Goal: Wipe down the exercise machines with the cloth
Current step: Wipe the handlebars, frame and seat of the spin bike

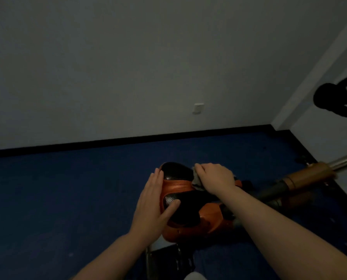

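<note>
A black and orange saddle of an exercise bike sits low in the middle of the head view. My left hand lies flat against the saddle's left side, fingers straight, thumb resting on the black top. My right hand presses a small grey cloth onto the saddle's far right part, fingers curled over the cloth. Most of the cloth is hidden under that hand.
The bike's brown and chrome post runs off to the right. Black handlebars hang at the right edge. Below the saddle stands a metal frame part. Blue floor meets a white wall with a socket.
</note>
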Motion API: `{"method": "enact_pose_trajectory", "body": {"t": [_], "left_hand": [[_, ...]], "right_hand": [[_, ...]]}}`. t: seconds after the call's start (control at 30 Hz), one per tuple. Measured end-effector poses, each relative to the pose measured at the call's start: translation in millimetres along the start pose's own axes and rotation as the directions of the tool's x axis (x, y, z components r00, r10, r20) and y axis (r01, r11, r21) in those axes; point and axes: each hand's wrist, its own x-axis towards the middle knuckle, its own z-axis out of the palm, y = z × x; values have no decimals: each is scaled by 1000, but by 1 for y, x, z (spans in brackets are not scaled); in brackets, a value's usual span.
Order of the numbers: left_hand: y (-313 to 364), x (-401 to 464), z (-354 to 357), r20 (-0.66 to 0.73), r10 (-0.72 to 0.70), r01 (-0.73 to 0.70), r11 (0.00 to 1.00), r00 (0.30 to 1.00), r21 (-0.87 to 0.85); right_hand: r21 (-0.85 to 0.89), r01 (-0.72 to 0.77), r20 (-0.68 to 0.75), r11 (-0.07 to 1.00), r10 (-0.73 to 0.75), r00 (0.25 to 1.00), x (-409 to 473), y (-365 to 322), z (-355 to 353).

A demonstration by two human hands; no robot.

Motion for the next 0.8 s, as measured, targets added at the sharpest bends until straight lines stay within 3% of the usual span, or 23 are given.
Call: {"method": "enact_pose_trajectory", "body": {"t": [0.07, 0.13, 0.2, 0.27, 0.33, 0.4, 0.5, 0.57, 0.7, 0.8], "left_hand": [[-1, 11, -5, -29, 7, -8, 998, 1000, -67], [3, 26, -10, -27, -56, 50, 982, 998, -180], [8, 42, -16, 30, -48, 53, 971, 998, -232], [7, 56, -23, 100, 18, 5, 974, 995, -227], [3, 68, -29, 183, 55, -20, 982, 982, -188], [-1, 79, -35, 254, 110, -72, 986, 961, -154], [-6, 98, -38, 376, 203, -172, 979, 904, -113], [-12, 108, -37, 455, 267, -259, 962, 849, -82], [-26, 122, -42, 544, 396, -397, 910, 740, -121], [-27, 126, -43, 549, 421, -409, 900, 722, -151]], "right_hand": [[-15, -152, 35, 988, 153, 988, 6, -13, 1], [-2, -195, -63, 981, 195, 979, 7, -42, 11], [105, -99, -267, 989, 124, 956, -9, -71, 27], [174, 17, -323, 985, 40, 945, -30, -78, 33], [175, 18, -274, 984, 31, 961, -41, -57, 40], [187, -126, -252, 974, 172, 952, -45, -32, 44], [234, -430, -186, 872, 474, 861, -34, -42, 36], [269, -548, -142, 792, 595, 791, -31, -74, 31], [228, -577, -28, 784, 598, 801, -51, -117, 34], [264, -685, 18, 679, 706, 708, -51, -122, 33]]}}
